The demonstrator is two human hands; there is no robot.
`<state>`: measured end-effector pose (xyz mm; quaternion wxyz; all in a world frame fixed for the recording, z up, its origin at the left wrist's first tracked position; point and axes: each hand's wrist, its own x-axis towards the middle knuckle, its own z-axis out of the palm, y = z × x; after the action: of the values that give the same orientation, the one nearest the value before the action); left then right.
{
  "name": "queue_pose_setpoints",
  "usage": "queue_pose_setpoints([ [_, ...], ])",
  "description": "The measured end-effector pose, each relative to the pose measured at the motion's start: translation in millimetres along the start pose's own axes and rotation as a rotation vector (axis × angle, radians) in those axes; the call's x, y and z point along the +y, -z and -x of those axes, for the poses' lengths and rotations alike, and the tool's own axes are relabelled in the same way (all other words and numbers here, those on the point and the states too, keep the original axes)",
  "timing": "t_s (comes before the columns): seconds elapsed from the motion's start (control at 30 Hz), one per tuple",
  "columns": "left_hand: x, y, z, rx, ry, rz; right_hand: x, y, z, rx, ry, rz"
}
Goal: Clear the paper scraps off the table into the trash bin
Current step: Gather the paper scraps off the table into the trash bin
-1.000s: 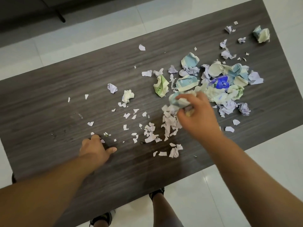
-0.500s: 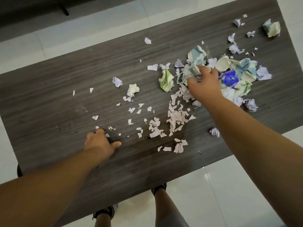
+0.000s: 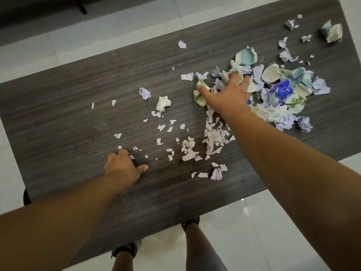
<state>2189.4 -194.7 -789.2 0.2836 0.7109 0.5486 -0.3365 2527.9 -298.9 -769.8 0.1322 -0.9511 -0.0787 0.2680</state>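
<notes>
A dark wood-grain table [image 3: 78, 106] carries many paper scraps. A heap of crumpled white, pale blue, green and blue-printed paper [image 3: 283, 90] lies at the right. Small torn white scraps [image 3: 213, 137] spread across the middle. My right hand [image 3: 226, 92] lies spread, fingers apart, on the left edge of the heap, its thumb against a green crumpled piece [image 3: 200, 96]. My left hand [image 3: 124, 166] rests near the front of the table with fingers curled under and thumb out, beside a few tiny scraps. No trash bin is in view.
A crumpled ball [image 3: 332, 32] sits alone at the far right corner. Single scraps [image 3: 182, 44] lie toward the back edge. White tiled floor [image 3: 244, 231] surrounds the table. My legs and sandalled feet [image 3: 125, 249] stand at the front edge.
My right hand has opened from a closed grip on crumpled paper and now lies flat, a little further left on the heap. The left hand has stayed in place.
</notes>
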Motion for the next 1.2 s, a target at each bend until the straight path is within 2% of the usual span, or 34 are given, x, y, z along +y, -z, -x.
queue_pose_setpoints([
  [0.23,0.1,1.8,2.4,-0.006,-0.005,0.006,-3.2,-19.2,25.8,0.019,0.186,0.11],
  [0.7,2.3,2.3,3.4,0.002,0.009,-0.002,2.8,-62.2,69.1,0.079,0.391,0.338],
  [0.83,3.4,3.4,4.0,-0.008,0.015,0.004,2.5,-67.6,69.0,0.015,0.436,0.228],
  [1.0,5.7,5.3,6.1,-0.021,0.021,0.016,-12.1,-53.9,71.0,-0.064,0.334,0.031],
  [1.1,5.1,6.0,7.3,-0.011,0.021,0.035,-21.8,-43.2,96.1,-0.108,0.304,-0.26],
  [1.2,2.6,8.2,10.0,-0.017,0.002,0.089,-31.6,-37.8,136.9,-0.172,0.196,-0.592],
])
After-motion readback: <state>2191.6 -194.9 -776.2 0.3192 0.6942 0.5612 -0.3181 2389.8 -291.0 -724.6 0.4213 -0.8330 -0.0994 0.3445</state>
